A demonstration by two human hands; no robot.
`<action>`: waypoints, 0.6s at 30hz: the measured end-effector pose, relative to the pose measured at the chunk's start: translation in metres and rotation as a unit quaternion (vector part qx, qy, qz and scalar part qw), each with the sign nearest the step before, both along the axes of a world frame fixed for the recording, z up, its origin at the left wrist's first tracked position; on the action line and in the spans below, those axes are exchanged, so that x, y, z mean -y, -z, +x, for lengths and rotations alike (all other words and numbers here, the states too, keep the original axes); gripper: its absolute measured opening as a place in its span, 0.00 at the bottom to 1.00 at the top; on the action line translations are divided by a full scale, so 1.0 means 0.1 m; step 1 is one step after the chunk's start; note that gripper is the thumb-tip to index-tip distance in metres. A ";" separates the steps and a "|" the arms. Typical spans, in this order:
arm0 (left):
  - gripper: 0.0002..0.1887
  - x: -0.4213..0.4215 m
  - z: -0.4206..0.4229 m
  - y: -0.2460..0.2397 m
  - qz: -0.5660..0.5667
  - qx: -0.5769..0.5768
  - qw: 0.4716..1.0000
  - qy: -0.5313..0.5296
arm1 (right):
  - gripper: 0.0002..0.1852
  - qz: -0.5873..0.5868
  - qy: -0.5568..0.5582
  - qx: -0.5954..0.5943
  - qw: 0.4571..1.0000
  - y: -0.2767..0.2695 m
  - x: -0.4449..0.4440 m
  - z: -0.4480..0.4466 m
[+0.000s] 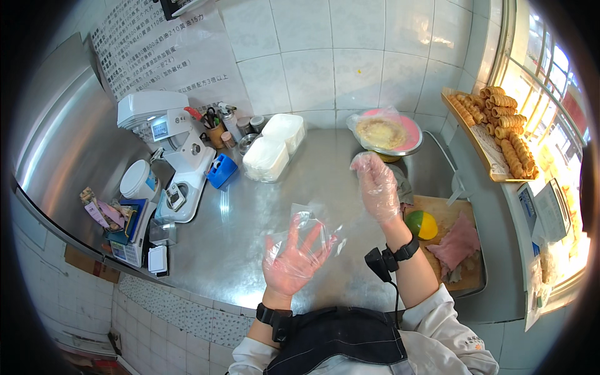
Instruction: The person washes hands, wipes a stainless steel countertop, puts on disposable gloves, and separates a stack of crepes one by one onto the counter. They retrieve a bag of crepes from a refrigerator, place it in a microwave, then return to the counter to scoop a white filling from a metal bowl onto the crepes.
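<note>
Transparent disposable plastic gloves cover both hands. My left hand (293, 262) is held palm up above the stainless steel worktop (225, 262), its fingers spread. Loose glove film sticks out past those fingertips. My right hand (377, 190) is raised with its fingers curled together, and nothing shows in it. Just beyond it sits a metal bowl (408, 151) with a pink round piece (412, 133) on top. On that rests a plastic bag (382, 131) with a pale, creamy round food inside. A grey cloth (402, 185) is partly hidden behind my right hand.
White foam boxes (266, 158), a blue tape dispenser (221, 171) and a stand mixer (180, 136) stand to the left. At right, a mango (421, 225) and a pink cloth (457, 241) lie on a wooden board (471, 276) near the sink (429, 164). Pastry rolls (508, 122) fill a tray (480, 150).
</note>
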State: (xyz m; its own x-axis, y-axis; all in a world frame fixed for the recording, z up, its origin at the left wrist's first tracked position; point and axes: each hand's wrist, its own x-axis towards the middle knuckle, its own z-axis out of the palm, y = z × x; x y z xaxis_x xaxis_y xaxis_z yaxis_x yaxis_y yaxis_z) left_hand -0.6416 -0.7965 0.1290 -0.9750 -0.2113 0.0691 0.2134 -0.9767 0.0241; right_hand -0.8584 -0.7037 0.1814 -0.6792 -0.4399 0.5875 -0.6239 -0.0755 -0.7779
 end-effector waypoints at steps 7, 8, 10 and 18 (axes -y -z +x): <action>0.37 0.05 0.02 -0.01 0.059 -0.057 0.995 -0.054 | 0.17 -0.036 -0.147 0.222 0.963 0.29 -0.29 0.21; 0.37 0.05 0.02 -0.01 0.072 -0.067 0.994 -0.045 | 0.17 -0.025 -0.235 0.264 0.935 0.39 -0.35 0.38; 0.37 0.03 0.01 0.00 0.094 -0.077 0.992 -0.035 | 0.14 0.024 -0.285 0.340 0.896 0.58 -0.30 0.61; 0.37 -0.10 -0.09 -0.02 -0.024 -0.079 0.994 -0.071 | 0.06 -0.145 -0.207 0.304 0.919 0.60 -0.06 0.51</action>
State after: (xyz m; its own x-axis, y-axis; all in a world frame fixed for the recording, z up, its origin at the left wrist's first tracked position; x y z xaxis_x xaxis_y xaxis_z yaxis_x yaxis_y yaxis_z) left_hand -0.6503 -0.7863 0.1307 -0.9116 -0.3393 0.2321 0.3544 -0.9348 0.0255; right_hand -0.8078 -0.6980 0.1217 -0.7301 -0.6195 0.2885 0.0479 -0.4675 -0.8827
